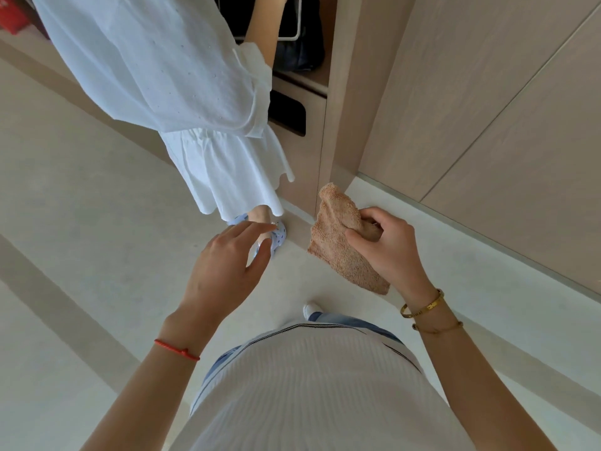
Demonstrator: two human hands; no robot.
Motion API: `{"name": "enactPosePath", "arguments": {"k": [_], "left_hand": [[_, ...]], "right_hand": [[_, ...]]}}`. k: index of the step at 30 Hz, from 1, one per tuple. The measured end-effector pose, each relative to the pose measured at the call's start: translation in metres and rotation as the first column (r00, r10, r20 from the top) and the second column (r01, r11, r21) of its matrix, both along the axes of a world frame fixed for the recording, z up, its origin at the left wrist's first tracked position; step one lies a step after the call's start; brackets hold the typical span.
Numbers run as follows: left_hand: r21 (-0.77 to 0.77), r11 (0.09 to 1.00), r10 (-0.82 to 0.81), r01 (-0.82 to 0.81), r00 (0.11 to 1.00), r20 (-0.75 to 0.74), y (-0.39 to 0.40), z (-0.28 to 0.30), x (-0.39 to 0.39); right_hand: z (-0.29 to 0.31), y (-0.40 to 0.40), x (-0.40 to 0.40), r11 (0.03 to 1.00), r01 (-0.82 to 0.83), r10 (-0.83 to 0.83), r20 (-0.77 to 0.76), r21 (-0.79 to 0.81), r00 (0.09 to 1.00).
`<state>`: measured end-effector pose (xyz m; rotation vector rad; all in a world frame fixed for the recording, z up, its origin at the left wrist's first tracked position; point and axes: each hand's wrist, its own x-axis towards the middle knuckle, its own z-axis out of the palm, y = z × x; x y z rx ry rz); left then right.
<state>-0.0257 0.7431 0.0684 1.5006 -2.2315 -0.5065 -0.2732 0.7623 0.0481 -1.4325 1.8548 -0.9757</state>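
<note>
My right hand [388, 247] grips a fluffy tan cloth [338, 242], which hangs folded from my curled fingers and thumb over the pale floor. To its left my left hand [224, 265] hovers at about the same height, fingers relaxed and slightly spread, holding nothing. A gap of floor separates the two hands.
Another person in a white dress [169, 76] and pale blue perforated shoes [278, 237] stands just ahead, reaching an arm into an open beige wardrobe [338, 102] with a wire basket [289, 17]. Closed wardrobe doors [487, 109] run along the right. My own white shoe [311, 310] shows below.
</note>
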Motion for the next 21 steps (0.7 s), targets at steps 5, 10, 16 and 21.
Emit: {"name": "enactPosePath", "arguments": {"k": [5, 10, 16, 21], "left_hand": [[-0.026, 0.999, -0.048, 0.048, 0.999, -0.003, -0.015, -0.002, 0.035], [-0.041, 0.996, -0.078, 0.077, 0.997, -0.029, -0.026, -0.007, 0.063], [-0.033, 0.996, -0.079, 0.077, 0.996, -0.045, -0.038, -0.011, 0.085], [-0.005, 0.998, -0.063, 0.063, 0.996, -0.065, -0.061, -0.013, 0.099]], "right_hand": [[0.002, -0.005, 0.031, 0.998, 0.061, -0.061, 0.014, -0.002, 0.998], [-0.002, -0.003, 0.057, 0.996, 0.091, -0.091, 0.008, 0.009, 0.996], [-0.007, -0.011, 0.080, 0.995, 0.097, -0.097, 0.007, 0.017, 0.995], [-0.008, -0.032, 0.093, 0.995, 0.092, -0.092, 0.016, 0.025, 0.996]]}}
